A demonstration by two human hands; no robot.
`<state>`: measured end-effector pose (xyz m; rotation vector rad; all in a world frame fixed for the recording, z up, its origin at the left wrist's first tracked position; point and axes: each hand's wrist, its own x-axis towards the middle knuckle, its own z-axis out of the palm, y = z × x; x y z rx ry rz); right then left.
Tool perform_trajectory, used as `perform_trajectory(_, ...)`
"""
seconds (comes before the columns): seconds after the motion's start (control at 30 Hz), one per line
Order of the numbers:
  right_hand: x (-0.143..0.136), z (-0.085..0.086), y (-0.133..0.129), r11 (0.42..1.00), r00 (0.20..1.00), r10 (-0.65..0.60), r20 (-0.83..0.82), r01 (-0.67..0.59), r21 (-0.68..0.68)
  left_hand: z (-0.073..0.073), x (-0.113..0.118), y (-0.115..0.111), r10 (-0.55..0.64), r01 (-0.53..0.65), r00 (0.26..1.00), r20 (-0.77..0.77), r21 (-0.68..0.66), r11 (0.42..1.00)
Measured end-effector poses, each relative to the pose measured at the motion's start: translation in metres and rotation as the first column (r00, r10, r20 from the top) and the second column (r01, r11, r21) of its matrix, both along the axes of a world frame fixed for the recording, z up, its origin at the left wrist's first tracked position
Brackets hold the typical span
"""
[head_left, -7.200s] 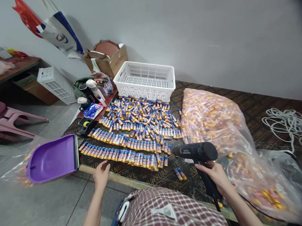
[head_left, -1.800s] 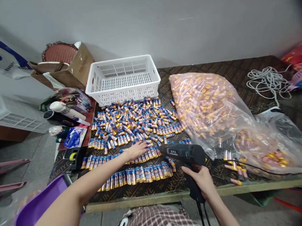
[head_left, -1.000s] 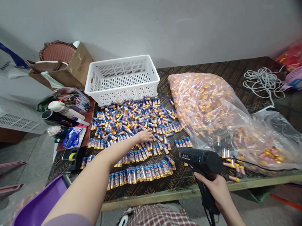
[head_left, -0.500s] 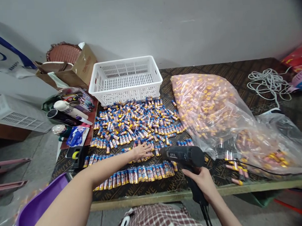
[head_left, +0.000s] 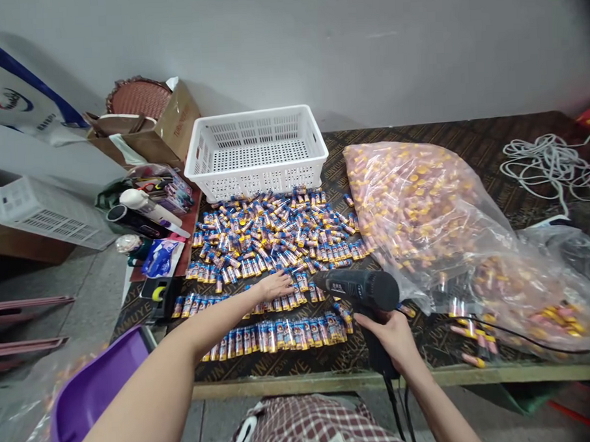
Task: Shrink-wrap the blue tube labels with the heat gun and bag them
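— Pictured where?
— At a dark, patterned table, before rows of small tubes tipped in blue and yellow.
— Holding what on the right?
— Gripping a black blower by its handle in the right hand, with fingers curled firmly around it and with the nozzle turned left, just above the tubes.
— And on the left?
— Stretched palm down over the second row from the front edge, with the fingers of the left hand extended and slightly apart. Cannot tell, from this angle, about any grip on a tube.
— And farther back?
— Strewn in a loose heap, right up to a white basket.
— To the right of that?
— Showing a large clear plastic bag of pink-and-yellow pieces, near a tangle of white cord.
— And at the left end?
— Showing a tape dispenser on the table, plus a purple dustpan at the corner, partly behind the left forearm.
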<state>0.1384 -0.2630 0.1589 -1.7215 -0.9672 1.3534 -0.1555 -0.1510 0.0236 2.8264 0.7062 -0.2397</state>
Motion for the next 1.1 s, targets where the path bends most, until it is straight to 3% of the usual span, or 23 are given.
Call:
perform_trajectory(0.1,0.014,-0.001,-0.007,0.999,0.997,-0.040,0.066,0.042,-0.026,0.009,-0.005,0.002,0.057,-0.058,0.998,-0.016,-0.060,0.997)
perform_trajectory(0.2,0.024,0.001,-0.012,0.997,0.993,-0.023,0.120,0.031,-0.071,0.018,-0.010,0.001,0.328,-0.329,0.944,-0.030,-0.133,0.935)
perform_trajectory(0.37,-0.009,0.008,-0.009,0.994,0.995,0.095,0.012,-0.094,-0.062,0.029,-0.024,0.006,0.686,-0.694,0.720,-0.100,-0.116,0.711)
perform_trajectory(0.47,-0.042,0.009,-0.008,0.981,0.976,0.187,-0.109,-0.191,-0.035,0.031,-0.035,0.007,0.806,-0.824,0.566,-0.174,-0.126,0.552)
perform_trajectory(0.57,-0.056,0.006,-0.008,0.965,0.955,0.250,-0.161,-0.259,-0.037,0.032,-0.035,-0.003,0.839,-0.876,0.482,-0.254,-0.178,0.449)
perform_trajectory(0.63,-0.049,0.004,-0.009,0.970,0.965,0.232,-0.120,-0.239,-0.042,0.031,-0.026,-0.015,0.839,-0.892,0.449,-0.307,-0.211,0.401)
perform_trajectory(0.77,-0.002,-0.001,-0.012,0.995,0.994,0.074,0.080,-0.068,-0.079,0.021,0.009,-0.037,0.832,-0.915,0.394,-0.390,-0.249,0.316)
perform_trajectory(0.93,0.053,0.002,-0.020,0.984,0.963,-0.124,0.239,0.149,-0.092,0.004,0.047,-0.041,0.843,-0.958,0.273,-0.463,-0.215,0.193)
perform_trajectory(1.0,0.061,0.004,-0.023,0.977,0.952,-0.167,0.257,0.196,-0.090,0.001,0.055,-0.040,0.855,-0.969,0.240,-0.459,-0.170,0.181)
perform_trajectory(1.1,0.064,0.004,-0.026,0.970,0.950,-0.201,0.240,0.227,-0.084,0.001,0.068,-0.040,0.879,-0.968,0.252,-0.406,-0.120,0.222)
